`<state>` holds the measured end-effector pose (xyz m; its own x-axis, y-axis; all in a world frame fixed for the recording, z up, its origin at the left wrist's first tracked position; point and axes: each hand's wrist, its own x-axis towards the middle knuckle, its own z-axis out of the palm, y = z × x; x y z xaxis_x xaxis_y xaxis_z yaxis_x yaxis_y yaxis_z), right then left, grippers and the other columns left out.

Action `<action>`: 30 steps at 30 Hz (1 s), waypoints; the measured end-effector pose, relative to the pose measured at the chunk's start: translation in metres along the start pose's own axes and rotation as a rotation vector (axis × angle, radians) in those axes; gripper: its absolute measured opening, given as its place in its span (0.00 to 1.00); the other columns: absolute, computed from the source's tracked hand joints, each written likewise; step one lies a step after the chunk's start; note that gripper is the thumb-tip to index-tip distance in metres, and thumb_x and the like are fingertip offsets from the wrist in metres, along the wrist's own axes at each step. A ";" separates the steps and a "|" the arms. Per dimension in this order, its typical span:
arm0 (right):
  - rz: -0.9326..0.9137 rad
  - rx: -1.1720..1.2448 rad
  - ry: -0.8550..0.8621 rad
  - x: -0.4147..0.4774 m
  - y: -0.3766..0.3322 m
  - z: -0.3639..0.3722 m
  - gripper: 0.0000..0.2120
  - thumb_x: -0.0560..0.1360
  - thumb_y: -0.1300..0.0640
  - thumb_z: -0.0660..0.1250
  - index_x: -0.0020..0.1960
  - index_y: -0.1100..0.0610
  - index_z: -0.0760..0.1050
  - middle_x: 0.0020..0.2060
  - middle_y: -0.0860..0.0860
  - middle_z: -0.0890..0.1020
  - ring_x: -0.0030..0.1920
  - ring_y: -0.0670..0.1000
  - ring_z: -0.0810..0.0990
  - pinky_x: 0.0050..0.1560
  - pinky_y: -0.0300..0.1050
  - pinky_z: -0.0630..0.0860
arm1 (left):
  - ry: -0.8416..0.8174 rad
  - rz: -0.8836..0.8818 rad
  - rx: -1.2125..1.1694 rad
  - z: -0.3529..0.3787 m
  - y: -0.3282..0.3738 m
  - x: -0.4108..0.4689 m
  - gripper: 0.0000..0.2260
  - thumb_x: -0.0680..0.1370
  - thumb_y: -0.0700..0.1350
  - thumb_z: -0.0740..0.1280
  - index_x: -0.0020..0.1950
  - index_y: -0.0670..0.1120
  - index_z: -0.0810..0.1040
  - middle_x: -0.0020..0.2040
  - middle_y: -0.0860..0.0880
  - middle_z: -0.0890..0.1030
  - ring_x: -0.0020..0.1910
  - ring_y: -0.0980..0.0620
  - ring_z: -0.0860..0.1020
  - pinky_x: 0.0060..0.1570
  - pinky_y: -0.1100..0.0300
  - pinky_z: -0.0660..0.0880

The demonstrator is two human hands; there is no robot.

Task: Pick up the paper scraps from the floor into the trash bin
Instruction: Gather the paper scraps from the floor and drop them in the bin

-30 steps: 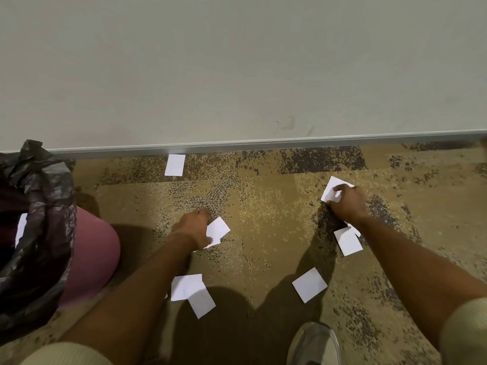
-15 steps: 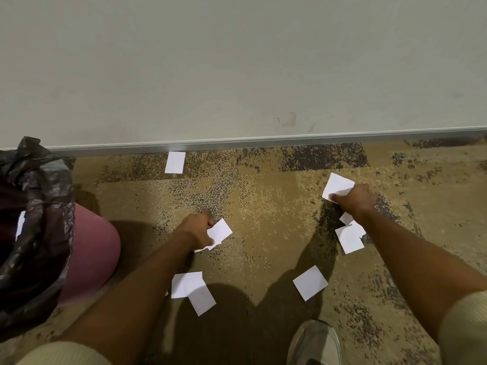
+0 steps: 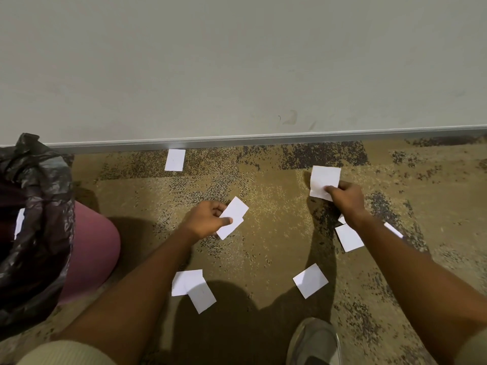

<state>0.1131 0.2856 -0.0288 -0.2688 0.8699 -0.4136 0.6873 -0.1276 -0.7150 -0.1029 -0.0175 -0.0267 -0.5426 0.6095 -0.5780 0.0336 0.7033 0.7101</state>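
White paper scraps (image 3: 310, 280), mottled tan-brown carpet (image 3: 276, 206), pink bin (image 3: 89, 248), black liner (image 3: 37, 206).

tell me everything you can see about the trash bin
The bin stands on the carpet at the left edge of the view, near the wall, and is partly cut off. Its rounded body looks like smooth, dull pink plastic. A crumpled, glossy black bag lines it and folds out over the rim, covering the upper part. One white scrap shows inside against the liner. Nothing else is seen touching it.
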 end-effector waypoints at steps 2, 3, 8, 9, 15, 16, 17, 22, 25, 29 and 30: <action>-0.044 0.036 -0.056 -0.015 -0.002 0.007 0.15 0.76 0.56 0.72 0.60 0.62 0.82 0.53 0.58 0.86 0.52 0.59 0.84 0.57 0.62 0.82 | -0.003 -0.041 -0.118 0.005 0.007 -0.001 0.09 0.76 0.41 0.75 0.55 0.48 0.81 0.49 0.47 0.86 0.45 0.48 0.85 0.31 0.59 0.78; -0.068 0.045 -0.093 -0.023 -0.005 0.012 0.15 0.77 0.57 0.71 0.61 0.63 0.81 0.54 0.58 0.85 0.52 0.60 0.84 0.56 0.61 0.82 | -0.005 -0.060 -0.167 0.008 0.011 -0.001 0.11 0.76 0.40 0.75 0.57 0.46 0.80 0.51 0.46 0.86 0.48 0.47 0.85 0.31 0.59 0.79; -0.127 0.142 -0.374 -0.069 -0.026 0.049 0.17 0.79 0.59 0.70 0.67 0.62 0.77 0.56 0.56 0.84 0.53 0.57 0.84 0.53 0.55 0.83 | -0.013 -0.133 -0.333 0.022 0.017 -0.006 0.14 0.78 0.37 0.72 0.63 0.42 0.79 0.56 0.44 0.85 0.49 0.47 0.84 0.32 0.60 0.80; -0.115 0.168 -0.437 -0.077 -0.029 0.057 0.17 0.78 0.60 0.71 0.65 0.62 0.77 0.55 0.58 0.84 0.50 0.55 0.84 0.48 0.52 0.83 | -0.008 -0.144 -0.364 0.024 0.017 -0.007 0.14 0.78 0.37 0.72 0.63 0.43 0.79 0.56 0.44 0.85 0.50 0.47 0.84 0.33 0.58 0.81; -0.143 0.041 -0.548 -0.100 -0.030 0.103 0.15 0.76 0.60 0.74 0.60 0.61 0.76 0.45 0.52 0.83 0.42 0.49 0.82 0.33 0.37 0.76 | -0.016 -0.225 -0.478 0.028 0.011 -0.010 0.16 0.77 0.30 0.68 0.64 0.42 0.76 0.59 0.43 0.82 0.56 0.42 0.83 0.50 0.45 0.84; -0.156 -0.003 -0.556 -0.101 -0.028 0.106 0.15 0.76 0.60 0.74 0.61 0.60 0.76 0.46 0.52 0.83 0.44 0.50 0.83 0.35 0.38 0.77 | -0.035 -0.236 -0.486 0.027 0.010 -0.012 0.18 0.77 0.29 0.68 0.65 0.42 0.76 0.59 0.42 0.82 0.56 0.42 0.83 0.52 0.44 0.83; -0.177 -0.055 -0.561 -0.100 -0.024 0.109 0.16 0.76 0.59 0.74 0.61 0.61 0.77 0.48 0.53 0.84 0.47 0.52 0.84 0.38 0.42 0.79 | -0.055 -0.246 -0.498 0.027 0.009 -0.012 0.18 0.77 0.29 0.67 0.65 0.41 0.76 0.59 0.42 0.82 0.55 0.41 0.83 0.53 0.43 0.83; -0.317 -0.297 -0.624 -0.103 -0.017 0.105 0.17 0.75 0.53 0.74 0.60 0.59 0.80 0.49 0.55 0.86 0.48 0.57 0.85 0.47 0.54 0.81 | -0.056 -0.275 -0.530 0.030 0.008 -0.012 0.14 0.78 0.40 0.72 0.62 0.43 0.79 0.55 0.42 0.86 0.53 0.44 0.85 0.54 0.47 0.83; -0.445 -0.420 -0.616 -0.099 -0.017 0.093 0.15 0.75 0.54 0.74 0.60 0.59 0.81 0.50 0.54 0.86 0.48 0.55 0.84 0.49 0.50 0.80 | 0.020 -0.261 -0.398 0.033 0.009 -0.010 0.12 0.78 0.38 0.72 0.61 0.43 0.79 0.57 0.43 0.85 0.55 0.44 0.84 0.50 0.50 0.83; -0.554 -0.553 -0.333 -0.072 0.000 0.055 0.14 0.75 0.60 0.72 0.61 0.60 0.80 0.53 0.56 0.84 0.52 0.55 0.82 0.55 0.45 0.76 | 0.064 -0.251 -0.336 0.034 0.009 -0.012 0.11 0.78 0.34 0.70 0.60 0.40 0.79 0.58 0.40 0.84 0.56 0.42 0.83 0.46 0.51 0.83; -0.530 -0.582 -0.242 -0.063 0.007 0.041 0.15 0.75 0.61 0.71 0.62 0.60 0.79 0.55 0.58 0.82 0.53 0.58 0.81 0.56 0.47 0.76 | 0.067 -0.251 -0.327 0.033 0.009 -0.013 0.12 0.78 0.33 0.70 0.60 0.40 0.79 0.59 0.40 0.83 0.56 0.42 0.83 0.45 0.52 0.82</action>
<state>0.1075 0.2109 -0.0308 -0.7482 0.6102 -0.2606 0.6504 0.5965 -0.4703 -0.0676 -0.0068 -0.0263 -0.5535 0.4011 -0.7299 -0.3697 0.6671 0.6468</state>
